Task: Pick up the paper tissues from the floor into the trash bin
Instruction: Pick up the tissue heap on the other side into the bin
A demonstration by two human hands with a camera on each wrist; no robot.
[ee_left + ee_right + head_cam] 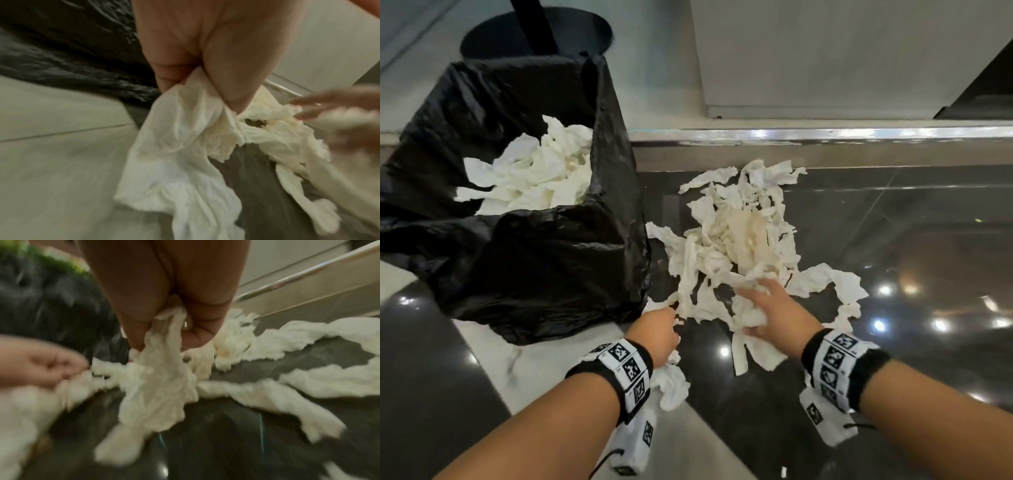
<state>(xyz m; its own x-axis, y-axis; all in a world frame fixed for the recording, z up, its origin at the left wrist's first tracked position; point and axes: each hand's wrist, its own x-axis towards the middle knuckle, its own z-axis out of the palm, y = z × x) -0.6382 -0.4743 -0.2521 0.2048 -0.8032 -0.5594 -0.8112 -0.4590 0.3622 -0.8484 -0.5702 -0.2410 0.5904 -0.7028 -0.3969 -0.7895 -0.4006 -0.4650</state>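
Note:
A heap of crumpled white paper tissues (736,236) lies on the dark glossy floor right of the trash bin (544,260), which is lined with a black bag and holds several tissues (534,174). My left hand (659,329) is at the heap's near left edge and grips a tissue (179,146) that hangs below the fist. My right hand (767,308) is on the heap's near side and grips a wad of tissue (160,386), index finger stretched forward. In the wrist views both fists close round white paper.
A metal-edged step (825,135) runs across behind the heap, with a pale wall panel (842,58) above it. A round black base (534,34) with a post stands behind the bin. Light tile (544,370) borders the dark floor at the left.

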